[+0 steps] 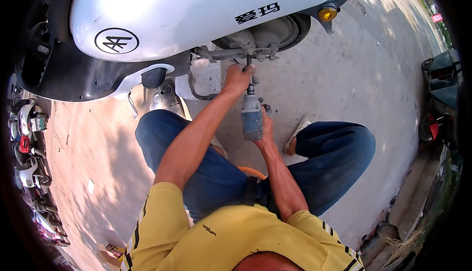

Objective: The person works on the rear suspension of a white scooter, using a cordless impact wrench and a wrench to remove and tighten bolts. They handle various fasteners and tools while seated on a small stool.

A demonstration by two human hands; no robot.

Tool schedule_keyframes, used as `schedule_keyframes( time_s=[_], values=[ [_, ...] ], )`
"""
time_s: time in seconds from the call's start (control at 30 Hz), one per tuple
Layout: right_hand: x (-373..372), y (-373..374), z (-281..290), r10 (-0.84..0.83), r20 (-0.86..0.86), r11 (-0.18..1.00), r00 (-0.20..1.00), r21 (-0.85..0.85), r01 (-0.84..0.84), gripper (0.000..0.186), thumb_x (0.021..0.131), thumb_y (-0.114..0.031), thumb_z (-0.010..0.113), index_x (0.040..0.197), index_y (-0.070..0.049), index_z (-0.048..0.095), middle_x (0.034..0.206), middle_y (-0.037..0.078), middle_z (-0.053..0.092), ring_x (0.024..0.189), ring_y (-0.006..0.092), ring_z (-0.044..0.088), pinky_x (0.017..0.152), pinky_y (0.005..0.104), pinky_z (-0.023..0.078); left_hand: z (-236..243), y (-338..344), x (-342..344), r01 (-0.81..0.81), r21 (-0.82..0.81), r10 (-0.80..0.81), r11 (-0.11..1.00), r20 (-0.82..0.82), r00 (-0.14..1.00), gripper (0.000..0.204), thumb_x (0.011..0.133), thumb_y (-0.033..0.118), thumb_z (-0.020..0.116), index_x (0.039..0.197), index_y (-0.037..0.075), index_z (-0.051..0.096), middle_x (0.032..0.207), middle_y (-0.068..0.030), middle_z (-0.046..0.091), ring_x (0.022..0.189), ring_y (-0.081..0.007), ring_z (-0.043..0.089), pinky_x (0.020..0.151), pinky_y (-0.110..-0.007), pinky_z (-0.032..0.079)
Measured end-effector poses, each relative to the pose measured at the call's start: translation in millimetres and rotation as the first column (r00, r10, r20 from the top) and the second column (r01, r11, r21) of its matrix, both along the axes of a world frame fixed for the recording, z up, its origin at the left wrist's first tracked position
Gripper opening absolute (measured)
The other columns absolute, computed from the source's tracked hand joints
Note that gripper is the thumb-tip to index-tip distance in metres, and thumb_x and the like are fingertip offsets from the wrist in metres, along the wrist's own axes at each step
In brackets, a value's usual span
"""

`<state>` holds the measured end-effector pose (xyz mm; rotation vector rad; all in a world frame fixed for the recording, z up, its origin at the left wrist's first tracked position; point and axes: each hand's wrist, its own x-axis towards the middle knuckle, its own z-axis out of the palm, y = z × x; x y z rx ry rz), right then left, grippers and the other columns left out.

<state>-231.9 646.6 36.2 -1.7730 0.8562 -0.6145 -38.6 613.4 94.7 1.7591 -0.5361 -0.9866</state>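
Observation:
My right hand (266,132) is wrapped round the handle of a grey cordless impact wrench (252,119), which points away from me. A dark socket extension (249,61) runs from its nose to the metal swingarm (231,53) of a white electric scooter (196,8). Closed round that extension, my left hand (238,78) sits close under the swingarm. Its fingertips partly hide the shaft. Where the socket meets the metal, I cannot make out the fastener. Just beyond are a coil shock absorber (243,39) and the rear wheel (290,29).
A bent stand tube (192,86) and a pale block (209,74) are under the scooter, left of my hands. An orange seat edge (251,171) shows between my legs. Parked scooters (29,167) line the far left; a dark vehicle (442,81) stands at the right.

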Motion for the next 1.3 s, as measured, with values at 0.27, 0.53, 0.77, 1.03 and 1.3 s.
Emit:
schedule_keyframes(
  time_s=[0.27, 0.53, 0.77, 1.03, 1.3],
  values=[
    [2.6, -0.5, 0.3, -0.016, 0.009, 0.996, 1.000, -0.088, 0.016, 0.031, 0.081, -0.005, 0.076, 0.111, -0.007, 0.066, 0.085, 0.006, 0.072, 0.076, 0.0153, 0.067, 0.070, 0.0329, 0.053, -5.7, -3.7, 0.9, -0.309, -0.225, 0.175, 0.924, -0.471, 0.865, 0.034, 0.110, 0.023, 0.044, 0.123, -0.005, 0.058, 0.108, -0.0198, 0.071, 0.093, -0.0284, 0.072, 0.082, -0.041, 0.061],
    [-0.5, 0.2, -24.5, -0.042, -0.014, 0.978, 0.999, -0.204, 0.038, 0.036, 0.076, -0.004, 0.079, 0.109, -0.005, 0.065, 0.084, 0.011, 0.070, 0.074, 0.0263, 0.068, 0.069, 0.0361, 0.053, -3.0, -16.5, -3.8, -0.415, -0.221, 0.208, 0.883, -0.608, 0.766, 0.032, 0.110, 0.018, 0.041, 0.126, -0.009, 0.052, 0.117, -0.0263, 0.066, 0.105, -0.0365, 0.069, 0.095, -0.048, 0.060],
    [-11.5, -13.2, -23.1, -0.026, -0.011, 0.934, 1.000, -0.356, 0.021, 0.039, 0.078, -0.003, 0.070, 0.116, -0.005, 0.061, 0.095, 0.017, 0.065, 0.094, 0.0392, 0.064, 0.080, 0.0463, 0.048, -17.5, -20.2, 7.3, -0.451, -0.251, 0.201, 0.857, -0.643, 0.739, 0.027, 0.107, 0.017, 0.051, 0.122, -0.006, 0.054, 0.113, -0.0227, 0.066, 0.099, -0.0351, 0.070, 0.086, -0.047, 0.062],
    [-48.4, -14.9, 2.9, 0.025, -0.159, 0.920, 0.987, -0.383, -0.085, 0.050, 0.074, 0.004, 0.068, 0.122, -0.007, 0.058, 0.105, 0.016, 0.065, 0.104, 0.0378, 0.062, 0.085, 0.0457, 0.046, -31.6, -20.3, 3.1, -0.349, -0.177, 0.276, 0.920, -0.337, 0.900, 0.018, 0.096, 0.015, 0.064, 0.103, -0.001, 0.063, 0.094, -0.0135, 0.068, 0.073, -0.0267, 0.070, 0.067, -0.040, 0.062],
    [-77.7, 23.4, -21.5, 0.167, -0.346, 0.985, 0.923, 0.030, -0.168, 0.042, 0.077, -0.007, 0.070, 0.118, -0.005, 0.062, 0.100, 0.023, 0.071, 0.098, 0.0431, 0.067, 0.080, 0.0504, 0.051, -130.0, 29.0, 23.8, 0.017, 0.425, 0.001, 0.905, -0.042, 0.999, 0.019, 0.093, 0.016, 0.064, 0.094, -0.003, 0.064, 0.088, -0.0132, 0.068, 0.071, -0.0269, 0.071, 0.062, -0.042, 0.062]
  ],
)
